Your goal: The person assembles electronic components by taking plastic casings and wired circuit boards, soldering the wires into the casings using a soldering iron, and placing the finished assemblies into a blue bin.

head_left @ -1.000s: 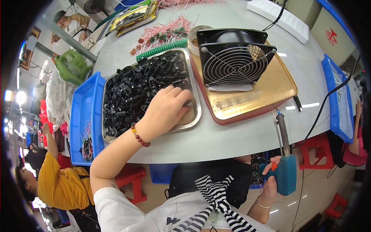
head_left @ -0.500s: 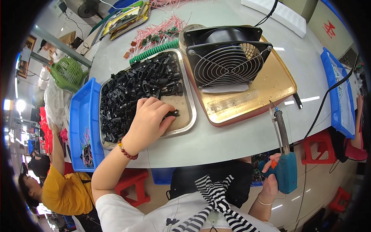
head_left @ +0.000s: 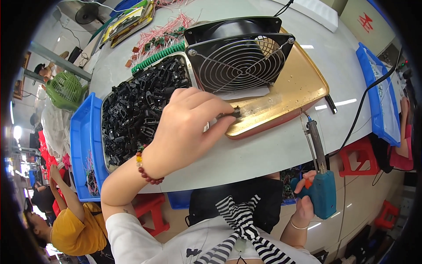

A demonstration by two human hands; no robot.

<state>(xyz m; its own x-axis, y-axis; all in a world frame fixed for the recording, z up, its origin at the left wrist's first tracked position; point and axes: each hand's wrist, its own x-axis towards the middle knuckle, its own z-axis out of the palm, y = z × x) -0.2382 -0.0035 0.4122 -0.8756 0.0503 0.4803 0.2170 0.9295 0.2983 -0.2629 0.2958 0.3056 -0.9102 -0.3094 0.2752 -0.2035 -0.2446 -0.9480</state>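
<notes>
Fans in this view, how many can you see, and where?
3: a black square fan on the gold-topped box, beyond the left hand; a green fan at left; and a dark round fan near the top left. Others may be hidden in the background.

Bright light, glare on tabletop (head_left: 343,79), fisheye-bent edges

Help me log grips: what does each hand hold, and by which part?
Left hand: black part, pinched at one end. Right hand: soldering gun, by its teal handle.
</notes>
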